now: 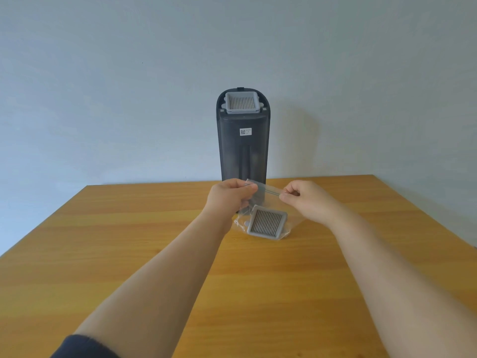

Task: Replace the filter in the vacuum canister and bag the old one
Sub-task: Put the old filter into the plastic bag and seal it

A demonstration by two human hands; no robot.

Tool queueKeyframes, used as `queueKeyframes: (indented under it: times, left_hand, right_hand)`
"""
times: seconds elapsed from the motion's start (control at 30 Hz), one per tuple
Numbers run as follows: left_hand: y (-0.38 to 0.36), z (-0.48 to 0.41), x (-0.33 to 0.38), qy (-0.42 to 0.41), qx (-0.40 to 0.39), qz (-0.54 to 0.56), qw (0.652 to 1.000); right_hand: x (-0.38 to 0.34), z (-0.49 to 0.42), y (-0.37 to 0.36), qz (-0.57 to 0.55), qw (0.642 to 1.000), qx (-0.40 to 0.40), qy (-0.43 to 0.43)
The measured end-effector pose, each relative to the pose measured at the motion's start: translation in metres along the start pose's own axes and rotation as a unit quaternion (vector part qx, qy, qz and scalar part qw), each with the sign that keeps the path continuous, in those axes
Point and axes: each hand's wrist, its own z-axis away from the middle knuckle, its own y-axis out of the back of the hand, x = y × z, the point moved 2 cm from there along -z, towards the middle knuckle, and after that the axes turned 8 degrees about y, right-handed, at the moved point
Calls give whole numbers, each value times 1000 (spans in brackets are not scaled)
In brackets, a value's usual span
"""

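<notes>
Pale blue-grey wall [103, 73] fills the whole upper half of the frame. Wooden table [258, 293], orange-brown w/ visible grain, takes the lower half; its far edge meets the wall approx mid-frame.

Two bare forearms run up from the btm corners toward frame ctr. A dark sleeve [85, 347] shows at btm left.

Dark grey vacuum canister [242, 151] stands upright at the table's far edge, ctr frame, against the wall. Clear zip bag [267, 200] hangs in front of the canister's base, just below frame ctr, held up by its top strip. Its lower end sags to the tabletop.

The left hand [227, 197], left of ctr, has fingers curled, pinching the bag's top strip at its left end. The right hand [307, 200], right of ctr, pinches the same strip at its right end between thumb and forefinger, other fingers tucked in. The strip is stretched between them. Can't tell if the zip is sealed.

The old filter [267, 223], a grey square frame w/ pleated ctr, sits inside the bag at its btm, tilted, between and below the two hands. The other filter [242, 102], same shape w/ lighter pleats, is seated in the canister's top, above frame ctr.

A small white label [245, 132] w/ a QR code is stuck on the canister's front, just below that filter.
</notes>
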Motion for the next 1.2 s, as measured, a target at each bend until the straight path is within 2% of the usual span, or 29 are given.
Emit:
queueKeyframes:
  times: [0.47, 0.67, 0.83, 1.0, 1.1, 1.2]
  left_hand:
    - [14, -5, 1, 27, 42, 121, 991]
    - [16, -8, 0, 48, 63, 142, 987]
    - [12, -11, -5, 90, 82, 172, 978]
    - [46, -21, -11, 99, 119, 222, 963]
    - [64, -26, -11, 74, 92, 205, 972]
    - [54, -24, -9, 70, 61, 188, 978]
  right_hand:
    - [24, 6, 12, -26, 998, 64, -12]
    - [31, 8, 15, -91, 989, 119, -21]
    - [44, 2, 10, -150, 982, 113, -25]
    - [78, 8, 22, -152, 971, 165, -86]
    - [89, 15, 27, -190, 955, 195, -113]
    - [78, 11, 11, -217, 953, 180, -115]
